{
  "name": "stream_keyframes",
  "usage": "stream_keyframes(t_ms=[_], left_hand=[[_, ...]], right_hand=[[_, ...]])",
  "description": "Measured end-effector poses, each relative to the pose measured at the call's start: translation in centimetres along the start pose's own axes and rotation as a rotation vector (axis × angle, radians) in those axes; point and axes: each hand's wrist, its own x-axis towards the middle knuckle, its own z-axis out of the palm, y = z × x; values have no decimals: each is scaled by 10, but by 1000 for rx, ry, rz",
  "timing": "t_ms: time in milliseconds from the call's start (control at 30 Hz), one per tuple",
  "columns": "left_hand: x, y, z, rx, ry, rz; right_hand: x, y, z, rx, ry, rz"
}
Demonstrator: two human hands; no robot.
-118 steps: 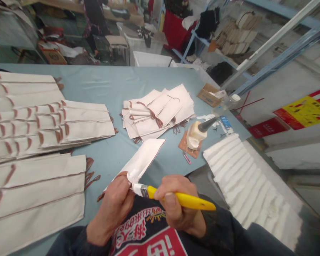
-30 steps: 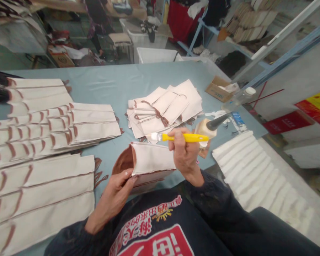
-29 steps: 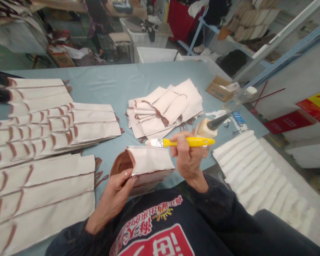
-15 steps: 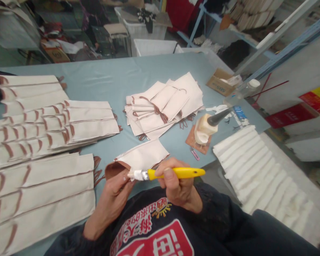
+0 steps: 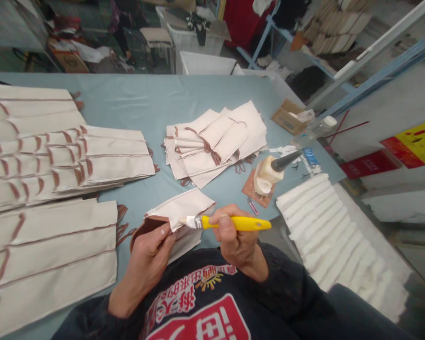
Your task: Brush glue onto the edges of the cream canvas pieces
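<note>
My left hand [image 5: 152,252] pinches the edge of a cream fabric piece [image 5: 187,203] with a brown inner side, which lies at the near edge of the table. In my right hand [image 5: 237,241] is a yellow-handled brush [image 5: 246,223], held level. Its whitish bristles point left and touch the cream fabric just beside my left fingertips. Beyond my right hand, a pale glue-coated container [image 5: 267,174] with a dark nozzle stands on a brown square [image 5: 249,186]. A small pink tool [image 5: 253,207] lies near it.
Cream pieces with brown trim lie in rows [image 5: 113,151] at left and in a pile [image 5: 216,137] mid-table [image 5: 127,99]. White folded strips [image 5: 336,236] are at right. A cardboard box [image 5: 288,117] and clear bottle [image 5: 318,130] stand at back right.
The brush bristles have moved off my left fingertips onto the fabric. The fabric's lower part now shows below the brush. The view has shifted slightly.
</note>
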Motion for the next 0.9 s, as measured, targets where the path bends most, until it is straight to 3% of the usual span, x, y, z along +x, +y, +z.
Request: stream_keyframes(t_ms=[167, 267, 367, 533, 733, 900], left_hand=[[1, -4, 3, 6, 4, 114], [-2, -6, 4, 18, 10, 134], [-3, -4, 6, 27, 10, 128], [0, 2, 6, -15, 1, 89], [0, 2, 4, 18, 3, 25], [1, 4, 4, -2, 15, 21]], right_hand=[[-2, -12, 4, 0, -54, -55], [-4, -11, 2, 11, -40, -9], [-4, -9, 0, -16, 6, 57], [-6, -19, 2, -17, -76, -80], [-11, -5, -1, -22, 85, 119], [-16, -10, 8, 65, 0, 87]])
